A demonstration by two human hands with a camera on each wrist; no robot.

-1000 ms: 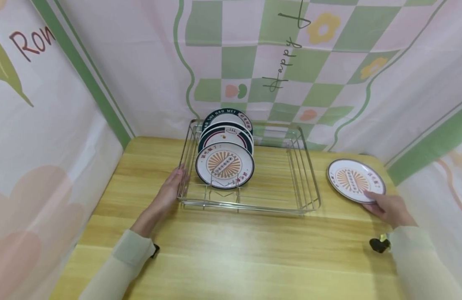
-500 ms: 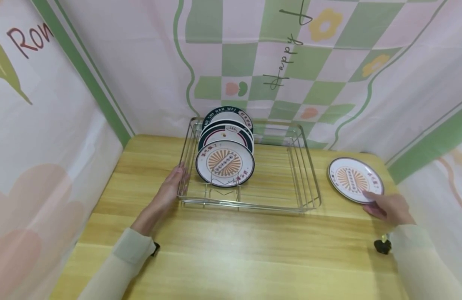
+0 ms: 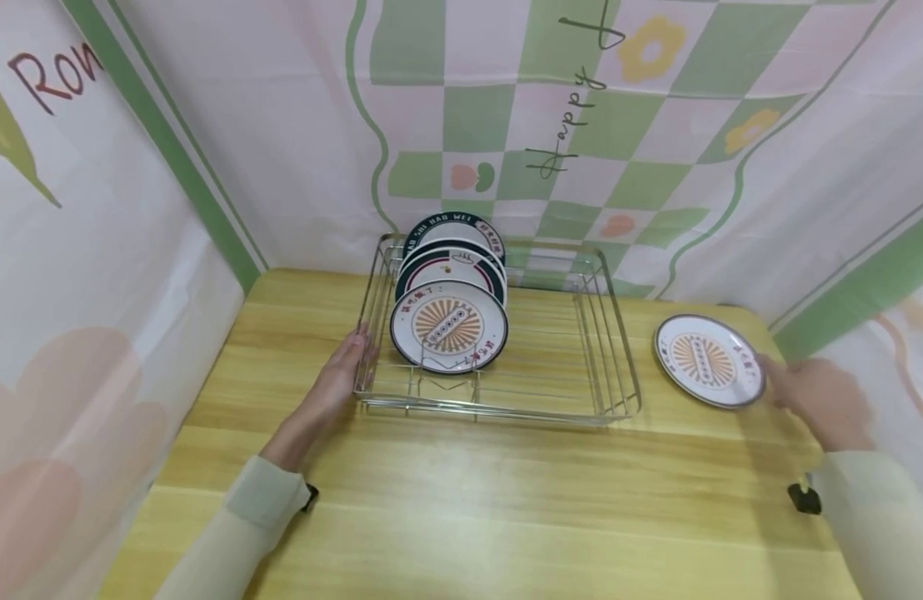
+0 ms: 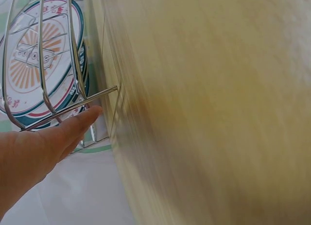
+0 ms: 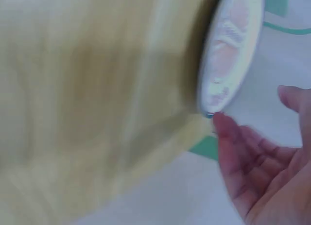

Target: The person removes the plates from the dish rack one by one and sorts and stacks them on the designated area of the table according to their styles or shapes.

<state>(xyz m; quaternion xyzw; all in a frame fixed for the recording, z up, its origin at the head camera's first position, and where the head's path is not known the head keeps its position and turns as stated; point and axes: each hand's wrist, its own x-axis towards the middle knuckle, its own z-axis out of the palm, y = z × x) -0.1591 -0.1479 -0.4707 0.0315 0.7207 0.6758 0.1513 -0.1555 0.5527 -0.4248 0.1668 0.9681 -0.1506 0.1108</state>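
Note:
In the head view, my left hand (image 3: 346, 360) rests against the left side of a wire dish rack (image 3: 536, 414). The left wrist view has its fingers (image 4: 80, 125) extended along the wires, partly hidden. Several round plates stand in the rack's left part; the front plate (image 3: 449, 327) carries an orange sunburst print. To the right of the rack, a similar loose plate (image 3: 709, 361) lies on the table. My right hand (image 3: 827, 402), blurred, is beside that plate's right edge. In the right wrist view its thumb and fingers are spread apart with nothing between them, fingertips close to the rim.
The wooden table (image 3: 461, 500) stretches in front of the rack. Printed cloth (image 3: 296, 150) hangs behind the table and along both sides. The rack's back side stands close to the rear cloth.
My right hand has let go of the loose plate and moved right, off its rim. The left hand stays against the rack, and the plates in it have not moved.

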